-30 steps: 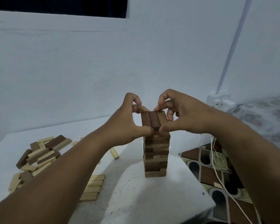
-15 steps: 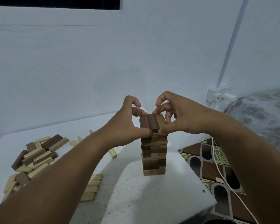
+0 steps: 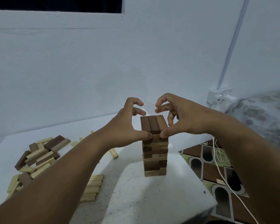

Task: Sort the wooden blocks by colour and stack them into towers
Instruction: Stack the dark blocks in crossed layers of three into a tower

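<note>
The top layer of the dark tower (image 3: 155, 147), standing near the table's (image 3: 136, 199) right edge, is being squared: its near end is pressed between the thumbs of the left hand (image 3: 128, 126) and right hand (image 3: 183, 120), with the other fingers curled above, holding nothing. Next, a gentle release is judged necessary, then another dark block from the mixed pile (image 3: 39, 152) at left. No containers are seen; pale blocks (image 3: 92, 188) lie in a flat row at near left.

Your tower (image 3: 155, 151) stands on the table (image 3: 136, 199) toward its right edge, with your left hand (image 3: 129, 126) and right hand (image 3: 181, 117) flanking its top, thumbs at its near face. Far left lies the loose pile of blocks (image 3: 39, 154). A flat row of blocks (image 3: 91, 188) sits between pile and tower, nearer you.
</note>
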A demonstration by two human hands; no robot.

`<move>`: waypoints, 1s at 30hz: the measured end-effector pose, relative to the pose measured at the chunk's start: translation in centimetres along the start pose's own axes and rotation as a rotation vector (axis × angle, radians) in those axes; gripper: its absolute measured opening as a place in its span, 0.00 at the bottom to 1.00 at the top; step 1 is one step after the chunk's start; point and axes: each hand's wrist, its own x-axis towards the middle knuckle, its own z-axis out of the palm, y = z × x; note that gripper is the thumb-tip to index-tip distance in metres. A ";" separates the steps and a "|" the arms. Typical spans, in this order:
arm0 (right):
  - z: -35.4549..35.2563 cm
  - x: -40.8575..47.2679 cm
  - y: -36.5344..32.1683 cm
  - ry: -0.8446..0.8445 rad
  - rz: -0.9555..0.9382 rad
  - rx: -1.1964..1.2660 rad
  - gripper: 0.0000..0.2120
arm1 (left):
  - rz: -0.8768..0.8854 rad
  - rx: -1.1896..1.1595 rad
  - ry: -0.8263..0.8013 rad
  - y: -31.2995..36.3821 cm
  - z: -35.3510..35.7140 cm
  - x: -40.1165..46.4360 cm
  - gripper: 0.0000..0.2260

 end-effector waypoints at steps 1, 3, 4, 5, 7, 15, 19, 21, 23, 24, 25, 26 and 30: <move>-0.2 -0.1 -0.2 -0.001 0.004 -0.016 0.34 | 0.003 0.012 -0.007 0.0 -0.3 -0.2 0.36; -0.6 -0.4 -0.8 0.010 0.002 -0.049 0.34 | 0.005 0.022 -0.007 0.0 -1.2 -0.8 0.37; -0.6 -0.5 -1.3 0.019 -0.004 -0.053 0.33 | 0.002 0.020 0.001 0.0 -1.7 -1.3 0.37; -0.6 -0.5 -1.9 0.031 -0.014 -0.051 0.32 | -0.003 0.014 0.011 -0.2 -2.5 -1.9 0.36; 0.1 -0.4 -3.5 0.077 -0.048 -0.057 0.29 | -0.015 -0.003 0.040 -0.6 -4.1 -3.5 0.34; 9.5 3.4 -11.8 0.123 -0.247 -0.015 0.12 | -0.169 0.042 0.274 -6.1 -11.5 -13.0 0.23; 15.8 7.3 -13.6 0.030 -0.258 0.015 0.09 | -0.292 0.115 0.319 -10.2 -14.2 -17.1 0.15; 19.0 9.1 -14.2 -0.022 -0.263 -0.003 0.06 | -0.359 0.181 0.320 -12.7 -15.2 -18.7 0.13; 22.1 10.6 -14.5 -0.071 -0.267 -0.083 0.04 | -0.405 0.227 0.321 -15.4 -15.5 -19.9 0.11; 23.6 11.3 -14.5 -0.106 -0.259 -0.132 0.05 | -0.421 0.253 0.316 -16.6 -15.5 -20.3 0.10; 24.8 11.9 -14.6 -0.148 -0.246 -0.190 0.07 | -0.432 0.285 0.306 -17.7 -15.4 -20.6 0.09; 26.0 12.4 -14.6 -0.194 -0.223 -0.249 0.08 | -0.436 0.317 0.291 -18.8 -15.3 -20.8 0.08; 28.9 13.8 -14.0 -0.324 -0.204 -0.430 0.09 | -0.411 0.438 0.237 -21.8 -14.8 -20.8 0.17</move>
